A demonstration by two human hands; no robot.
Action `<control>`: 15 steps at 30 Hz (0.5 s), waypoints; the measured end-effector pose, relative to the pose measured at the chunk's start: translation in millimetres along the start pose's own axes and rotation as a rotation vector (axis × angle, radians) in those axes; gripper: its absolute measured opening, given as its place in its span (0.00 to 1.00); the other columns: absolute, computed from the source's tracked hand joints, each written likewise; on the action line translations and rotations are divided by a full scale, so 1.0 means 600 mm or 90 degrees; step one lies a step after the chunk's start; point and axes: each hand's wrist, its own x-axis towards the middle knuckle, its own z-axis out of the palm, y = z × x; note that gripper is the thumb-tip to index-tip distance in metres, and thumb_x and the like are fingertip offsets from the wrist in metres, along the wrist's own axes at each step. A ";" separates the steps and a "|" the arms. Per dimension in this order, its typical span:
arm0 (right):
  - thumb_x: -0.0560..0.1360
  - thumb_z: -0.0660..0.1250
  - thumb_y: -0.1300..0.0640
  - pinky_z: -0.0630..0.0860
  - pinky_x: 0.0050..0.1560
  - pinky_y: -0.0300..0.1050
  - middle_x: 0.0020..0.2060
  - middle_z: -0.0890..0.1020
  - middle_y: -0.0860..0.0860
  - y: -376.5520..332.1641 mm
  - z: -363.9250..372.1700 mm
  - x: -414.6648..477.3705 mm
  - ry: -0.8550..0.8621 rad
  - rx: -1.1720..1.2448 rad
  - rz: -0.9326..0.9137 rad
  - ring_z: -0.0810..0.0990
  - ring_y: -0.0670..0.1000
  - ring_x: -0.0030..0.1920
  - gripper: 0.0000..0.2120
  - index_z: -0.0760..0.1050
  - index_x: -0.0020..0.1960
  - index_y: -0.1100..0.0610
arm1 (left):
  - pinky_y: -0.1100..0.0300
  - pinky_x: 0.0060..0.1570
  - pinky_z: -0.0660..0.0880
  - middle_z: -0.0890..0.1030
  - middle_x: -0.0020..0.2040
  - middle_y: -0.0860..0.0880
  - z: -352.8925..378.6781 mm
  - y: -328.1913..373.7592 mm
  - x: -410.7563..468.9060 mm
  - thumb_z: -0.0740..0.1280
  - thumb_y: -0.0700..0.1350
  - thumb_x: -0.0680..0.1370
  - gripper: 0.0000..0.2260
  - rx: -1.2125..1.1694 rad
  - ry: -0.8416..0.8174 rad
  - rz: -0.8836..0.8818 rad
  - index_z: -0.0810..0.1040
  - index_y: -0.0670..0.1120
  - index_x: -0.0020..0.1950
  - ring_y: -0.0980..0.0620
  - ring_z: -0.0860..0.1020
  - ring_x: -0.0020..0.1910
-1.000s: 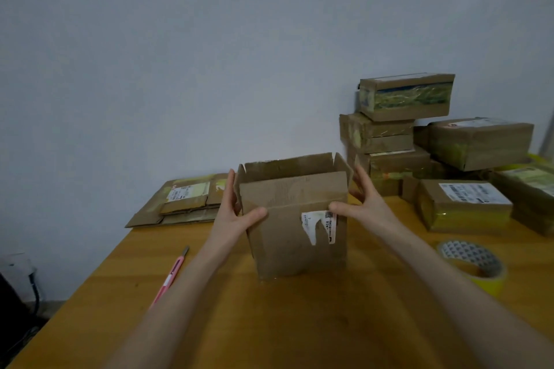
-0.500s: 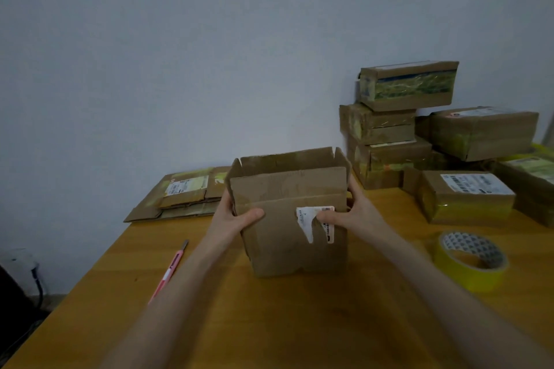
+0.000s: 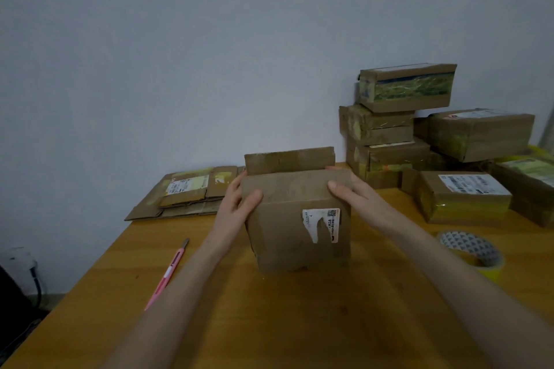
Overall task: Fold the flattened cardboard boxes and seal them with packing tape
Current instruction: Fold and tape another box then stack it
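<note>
Smooth wooden table (image 3: 269,323) lay open on the near side, its left edge just past a pink cutter (image 3: 169,271). The brown cardboard box (image 3: 296,228) stood mid-table between the hands. The left hand (image 3: 236,204) gripped its upper left corner and the right hand (image 3: 353,192) its upper right, thumbs on the near flap. A yellow tape roll (image 3: 470,252) sat to the right.

1. Your counter (image 3: 299,323): orange-brown wood, far edge against the wall.
2. Centre: one cardboard box (image 3: 287,237) stands upright on it, torn white label facing you.
3. Far left, by the wall: a stack of flattened cardboard (image 3: 186,195) lies flat.
4. Left of the box, apart from it: a pink utility knife (image 3: 169,271), tip pointing away from you.
5. Right: a roll of yellow packing tape (image 3: 467,244), lying flat.
6. Far right: sealed boxes (image 3: 386,156), some stacked, one (image 3: 464,198) just behind the tape.
</note>
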 end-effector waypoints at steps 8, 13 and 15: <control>0.74 0.69 0.51 0.68 0.54 0.38 0.76 0.54 0.47 -0.013 -0.012 0.024 0.074 -0.117 0.018 0.65 0.50 0.66 0.42 0.45 0.78 0.48 | 0.56 0.57 0.68 0.64 0.66 0.55 -0.015 0.026 0.016 0.67 0.47 0.77 0.33 0.082 0.007 0.002 0.52 0.63 0.75 0.53 0.66 0.64; 0.77 0.63 0.49 0.66 0.67 0.53 0.66 0.67 0.46 -0.012 -0.016 0.039 0.046 -0.248 -0.019 0.65 0.50 0.68 0.21 0.68 0.70 0.47 | 0.49 0.68 0.67 0.67 0.67 0.55 -0.031 0.024 0.025 0.62 0.45 0.80 0.13 0.221 -0.040 0.064 0.75 0.55 0.64 0.56 0.65 0.67; 0.79 0.60 0.46 0.66 0.68 0.54 0.65 0.68 0.43 -0.010 -0.016 0.037 0.035 -0.266 -0.034 0.65 0.46 0.67 0.17 0.73 0.66 0.46 | 0.50 0.71 0.62 0.66 0.71 0.55 -0.029 0.020 0.025 0.59 0.48 0.81 0.14 0.275 -0.058 0.087 0.76 0.52 0.66 0.58 0.63 0.70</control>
